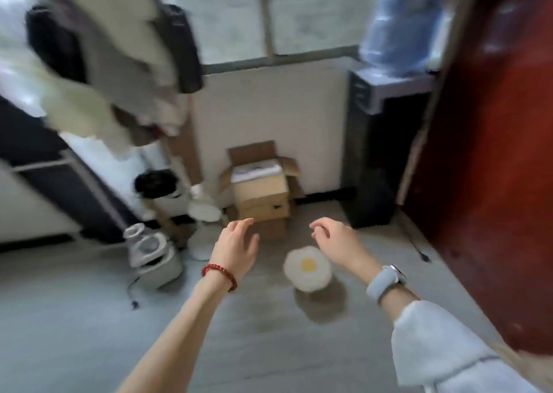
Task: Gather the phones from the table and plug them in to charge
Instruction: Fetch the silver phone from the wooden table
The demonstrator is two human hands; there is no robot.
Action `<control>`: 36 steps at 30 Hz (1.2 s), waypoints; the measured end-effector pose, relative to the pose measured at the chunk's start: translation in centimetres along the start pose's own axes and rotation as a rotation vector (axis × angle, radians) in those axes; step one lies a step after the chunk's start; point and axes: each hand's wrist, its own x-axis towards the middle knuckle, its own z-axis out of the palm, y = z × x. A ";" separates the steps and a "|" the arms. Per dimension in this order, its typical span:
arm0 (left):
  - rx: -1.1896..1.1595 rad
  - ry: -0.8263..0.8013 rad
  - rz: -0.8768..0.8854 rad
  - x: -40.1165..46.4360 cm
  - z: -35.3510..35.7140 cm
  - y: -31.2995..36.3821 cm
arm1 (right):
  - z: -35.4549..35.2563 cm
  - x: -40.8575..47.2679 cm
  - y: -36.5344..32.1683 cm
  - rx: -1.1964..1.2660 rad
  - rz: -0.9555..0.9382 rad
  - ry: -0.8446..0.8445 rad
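I am holding my left hand (pixel 236 244) and right hand (pixel 335 240) out empty, fingers loosely curled, above the floor (pixel 89 317); cardboard boxes (pixel 263 195) at twelve o'clock, no phones showing.

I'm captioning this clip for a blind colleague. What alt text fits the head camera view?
Two empty hands, the left hand with a red bead bracelet and the right hand with a pale watch, reach out over a grey floor. Ahead are a stack of cardboard boxes, a fried-egg-shaped cushion and a water dispenser. No phone shows.
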 end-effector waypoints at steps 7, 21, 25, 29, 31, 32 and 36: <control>0.050 0.327 -0.427 -5.8 -15.4 -18.9 | 19.7 5.6 -19.6 -0.038 -0.479 -0.371; 0.247 0.749 -0.925 -7.3 -40.1 -47.0 | 54.1 12.6 -52.0 -0.051 -0.981 -0.817; 0.264 0.844 -1.035 -9.2 -45.0 -53.3 | 62.3 11.3 -59.5 -0.020 -1.094 -0.912; 0.246 0.915 -1.163 -12.9 -48.0 -60.4 | 70.7 9.4 -64.5 -0.037 -1.177 -1.017; 0.237 0.944 -1.208 -14.6 -49.6 -64.4 | 75.0 8.5 -66.9 -0.053 -1.206 -1.053; 0.231 0.960 -1.223 -15.4 -50.6 -66.7 | 77.5 8.0 -68.3 -0.059 -1.217 -1.072; 0.189 0.995 -1.233 -17.8 -56.4 -76.0 | 87.1 5.9 -75.7 -0.072 -1.222 -1.094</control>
